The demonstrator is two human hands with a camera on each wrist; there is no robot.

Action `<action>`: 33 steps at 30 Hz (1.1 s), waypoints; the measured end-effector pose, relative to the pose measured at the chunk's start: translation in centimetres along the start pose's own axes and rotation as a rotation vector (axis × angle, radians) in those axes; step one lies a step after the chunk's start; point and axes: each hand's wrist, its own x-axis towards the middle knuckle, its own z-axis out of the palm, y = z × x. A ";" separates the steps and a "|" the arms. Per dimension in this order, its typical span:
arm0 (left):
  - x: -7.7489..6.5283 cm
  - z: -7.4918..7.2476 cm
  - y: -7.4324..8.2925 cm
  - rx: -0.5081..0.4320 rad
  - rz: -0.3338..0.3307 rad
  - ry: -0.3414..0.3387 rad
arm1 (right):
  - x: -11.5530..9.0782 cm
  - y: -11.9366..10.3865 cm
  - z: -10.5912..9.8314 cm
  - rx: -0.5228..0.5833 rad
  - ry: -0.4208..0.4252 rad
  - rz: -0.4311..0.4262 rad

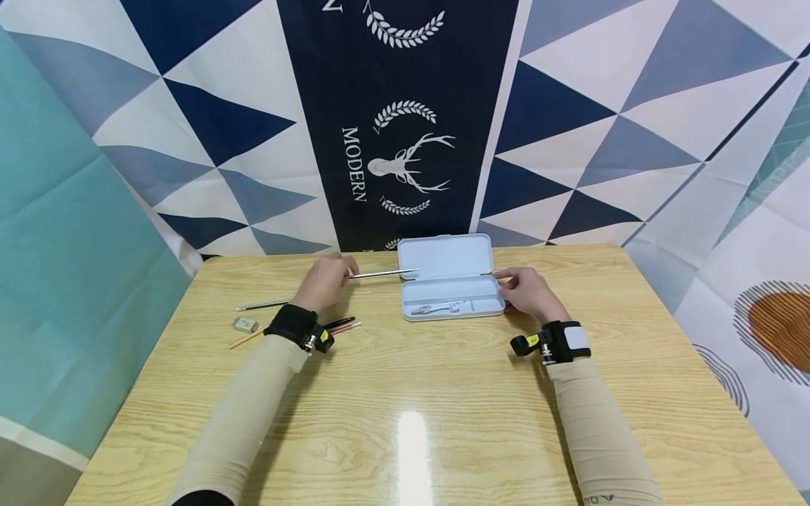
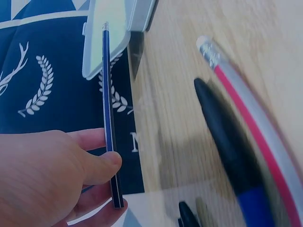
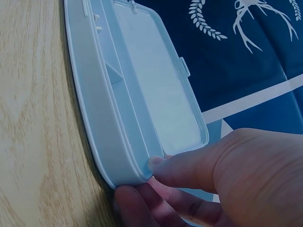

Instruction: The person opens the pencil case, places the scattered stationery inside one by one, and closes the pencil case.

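My left hand (image 1: 325,282) pinches a dark blue pencil (image 2: 108,94) between thumb and fingers near one end. Its other, silver-tipped end reaches over the left part of an open light-blue pencil case (image 1: 446,256). The case lies with its lid tipped back toward the wall cloth. At the case's right end, my right hand (image 1: 530,291) grips the corner, the thumb (image 3: 158,163) on the rim and fingers against the outside. A small metal-and-white compass (image 1: 436,308) lies in the front compartment, left of a short divider.
Left of the case, on the wooden table (image 1: 481,414), lie a grey-white eraser (image 1: 245,324), another pencil (image 1: 261,305), a yellow stick (image 1: 245,341), a black-and-blue pen (image 2: 227,146) and a red-and-white striped pencil (image 2: 255,109). A patterned cloth (image 1: 253,126) hangs behind the table.
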 end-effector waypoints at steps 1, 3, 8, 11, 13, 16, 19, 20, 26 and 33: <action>0.1 0.3 -0.1 -0.003 0.011 0.006 | 0.0 0.0 0.0 0.000 0.000 0.001; 0.5 0.9 -0.2 -0.006 0.018 0.002 | 0.0 0.0 0.0 -0.004 0.003 0.001; 1.1 2.6 -0.3 -0.013 0.052 0.029 | -0.1 0.0 0.0 -0.004 0.003 0.010; 1.7 3.8 -0.6 -0.017 0.052 0.041 | -0.1 0.1 -0.1 0.001 0.001 0.012; 1.8 4.1 -0.3 -0.019 0.046 0.040 | -0.1 0.1 -0.2 0.001 0.000 0.011; 1.7 3.3 1.0 -0.036 0.034 0.017 | -0.1 0.2 -0.2 0.003 0.001 0.012; 1.7 3.0 1.9 -0.045 0.030 0.011 | -0.1 0.2 -0.1 0.005 -0.001 0.012; 1.6 2.6 2.4 -0.050 0.028 0.001 | -0.1 0.2 -0.1 0.006 -0.001 0.012; 1.6 2.8 3.5 -0.062 0.039 0.034 | -0.1 0.3 0.0 0.006 -0.005 0.009; 1.5 1.6 5.5 -0.054 0.013 -0.025 | 0.0 0.2 0.0 -0.002 0.002 -0.003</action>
